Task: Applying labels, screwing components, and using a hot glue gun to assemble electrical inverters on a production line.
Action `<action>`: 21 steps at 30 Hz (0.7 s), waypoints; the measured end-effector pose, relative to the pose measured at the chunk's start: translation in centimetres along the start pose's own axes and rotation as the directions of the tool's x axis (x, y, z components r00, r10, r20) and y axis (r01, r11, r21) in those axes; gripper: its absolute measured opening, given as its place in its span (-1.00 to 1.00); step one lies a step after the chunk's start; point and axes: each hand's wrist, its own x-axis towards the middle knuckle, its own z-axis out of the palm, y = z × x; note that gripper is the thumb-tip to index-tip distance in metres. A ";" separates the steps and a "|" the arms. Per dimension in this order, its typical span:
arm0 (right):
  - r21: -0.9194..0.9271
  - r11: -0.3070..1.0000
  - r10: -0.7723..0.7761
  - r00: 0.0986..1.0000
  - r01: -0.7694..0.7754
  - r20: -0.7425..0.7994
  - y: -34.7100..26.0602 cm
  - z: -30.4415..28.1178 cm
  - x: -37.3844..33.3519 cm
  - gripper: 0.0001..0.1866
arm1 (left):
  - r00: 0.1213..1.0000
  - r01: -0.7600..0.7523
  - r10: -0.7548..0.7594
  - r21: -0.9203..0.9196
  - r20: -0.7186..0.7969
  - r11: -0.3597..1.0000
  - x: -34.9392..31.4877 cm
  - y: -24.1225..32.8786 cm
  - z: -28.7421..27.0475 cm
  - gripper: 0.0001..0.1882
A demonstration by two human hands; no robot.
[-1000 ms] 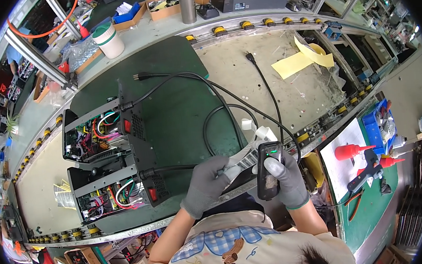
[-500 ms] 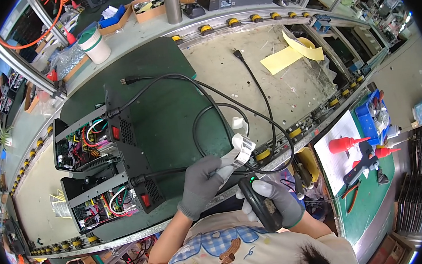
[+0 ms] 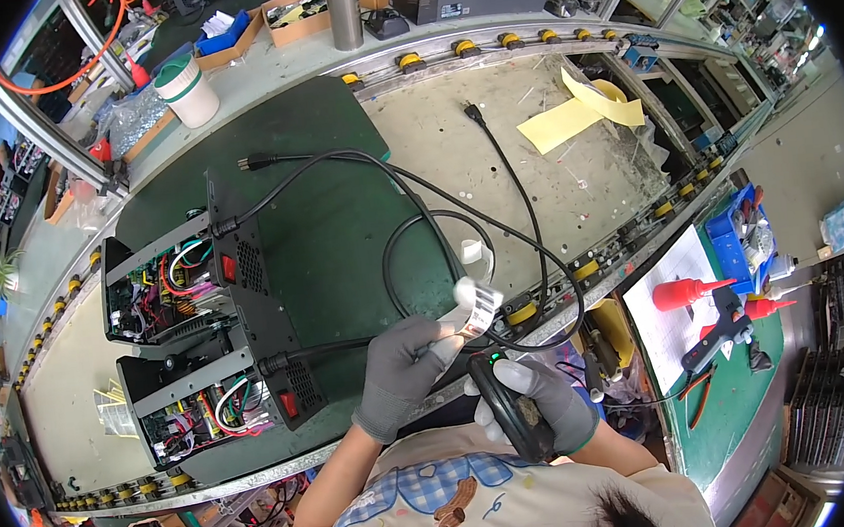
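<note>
My left hand (image 3: 395, 381), in a grey glove, pinches a white barcode label (image 3: 481, 303) that is wrapped on a black power cord (image 3: 438, 252). In my gloved right hand (image 3: 558, 400) is a black handheld barcode scanner (image 3: 512, 414) with a green light at its tip, close below the label. To the left, two open black metal units (image 3: 170, 275) (image 3: 215, 394) show coloured wires and red switches. Cords run from both units across a dark green board (image 3: 327, 262). One plug (image 3: 253, 162) lies on that board, while another plug (image 3: 473, 111) rests on the beige surface.
Yellow paper (image 3: 570, 122) lies at the back right. Yellow rollers (image 3: 464, 48) line both edges of the conveyor. On the right side table are red bottles (image 3: 681, 293), a glue gun (image 3: 714, 333), pliers (image 3: 697, 398) and a blue bin (image 3: 741, 236). A steel flask (image 3: 344, 11) stands behind.
The label has tilted and dipped slightly toward the scanner. Both hands have shifted a little to the left, as has the whole scene in view. Each hand keeps its hold.
</note>
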 end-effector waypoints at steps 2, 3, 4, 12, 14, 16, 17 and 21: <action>-0.001 1.000 -0.006 1.000 0.006 0.003 0.0 0.0 0.0 -0.55 | 1.000 0.017 -0.017 -0.022 -0.006 1.000 -0.1 0.0 0.1 -0.85; -0.010 1.000 -0.007 1.000 0.007 0.002 0.0 0.0 0.0 -0.54 | 0.999 0.034 -0.034 -0.042 -0.011 0.999 -0.1 0.0 0.1 -0.85; -0.020 1.000 -0.009 1.000 0.009 0.002 0.0 0.0 0.0 -0.53 | 0.999 0.033 -0.034 -0.042 -0.012 0.999 -0.1 -0.1 0.0 -0.85; 0.048 0.999 0.007 1.000 -0.005 -0.024 0.2 0.2 -0.5 -0.53 | 0.999 0.041 -0.042 -0.036 -0.009 0.998 -0.1 0.1 0.1 -0.86; 0.036 0.999 -0.010 1.000 0.011 -0.022 0.2 -0.2 -0.5 -0.52 | 1.000 0.027 -0.027 -0.032 -0.004 0.999 -0.2 -0.6 0.0 -0.85; -0.038 0.996 -0.077 0.997 0.076 -0.017 0.1 -1.1 -0.4 -0.47 | 1.000 0.018 -0.018 -0.024 -0.004 1.000 -0.3 -0.8 -0.2 -0.85; -0.109 0.977 -0.191 0.978 0.181 -0.087 -0.1 -1.0 -0.4 -0.43 | 1.000 0.002 -0.002 -0.005 0.009 1.000 -0.3 -0.7 -0.3 -0.83; -0.201 0.932 -0.327 0.939 0.302 -0.109 -0.2 -1.5 0.6 -0.40 | 0.998 -0.007 0.007 0.003 0.057 1.000 -0.1 -0.7 -0.4 -0.81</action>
